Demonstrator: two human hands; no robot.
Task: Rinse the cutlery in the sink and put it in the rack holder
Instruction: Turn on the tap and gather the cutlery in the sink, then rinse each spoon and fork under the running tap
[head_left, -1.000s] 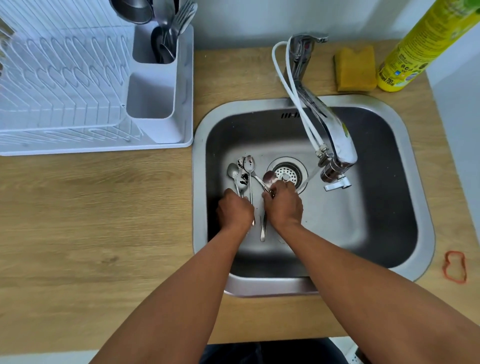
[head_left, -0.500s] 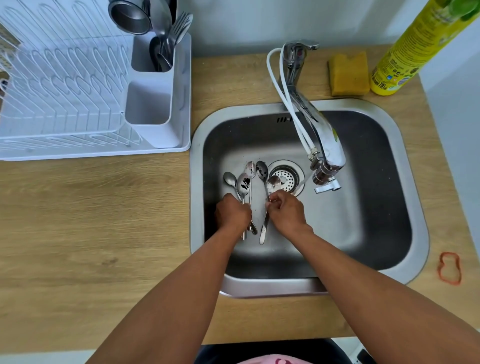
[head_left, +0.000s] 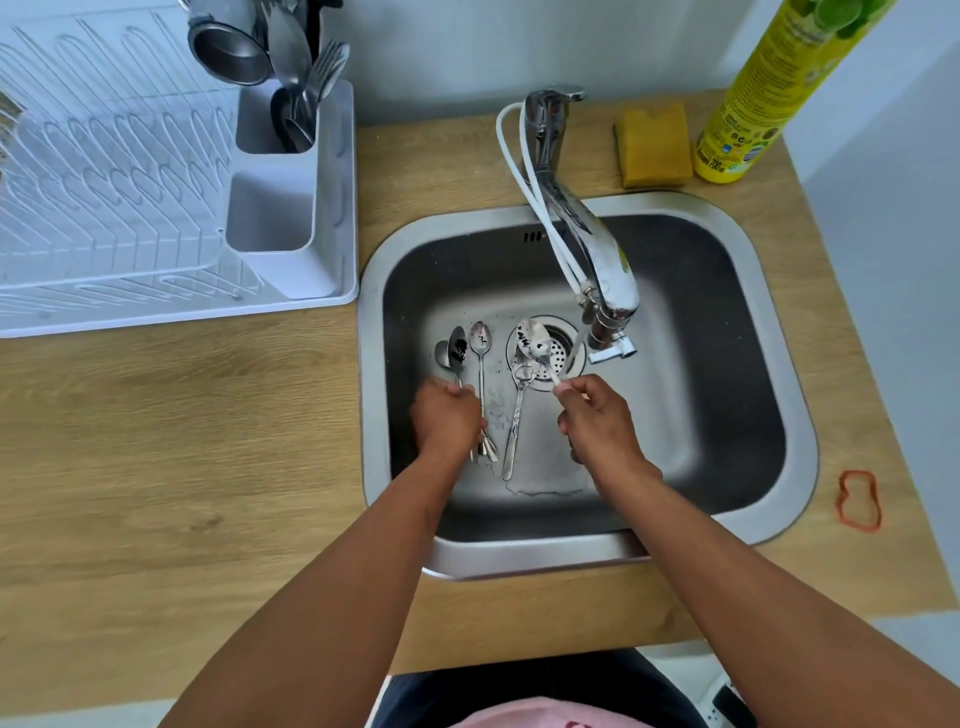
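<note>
Several dirty spoons lie in the steel sink (head_left: 727, 415). My right hand (head_left: 597, 421) pinches the handle of a stained spoon (head_left: 532, 340), whose bowl hangs over the drain beside the water stream. My left hand (head_left: 448, 415) is closed over the handles of the spoons on the left (head_left: 457, 348), with a teaspoon (head_left: 480, 338) beside them. Another spoon (head_left: 517, 415) lies loose between my hands. The white cutlery holder (head_left: 280, 208) on the rack stands at the upper left, with clean cutlery (head_left: 301, 78) in its far compartment.
A chrome faucet (head_left: 597, 260) with a white hose reaches over the sink. A white dish rack (head_left: 104, 182) fills the far left of the wooden counter. A yellow sponge (head_left: 654, 145) and a yellow bottle (head_left: 763, 93) stand behind the sink. A red rubber band (head_left: 857, 501) lies at right.
My right hand has lifted one stained spoon by its handle and drawn it right, over the drain. My left hand stays on the left spoons. The camera has shifted slightly.
</note>
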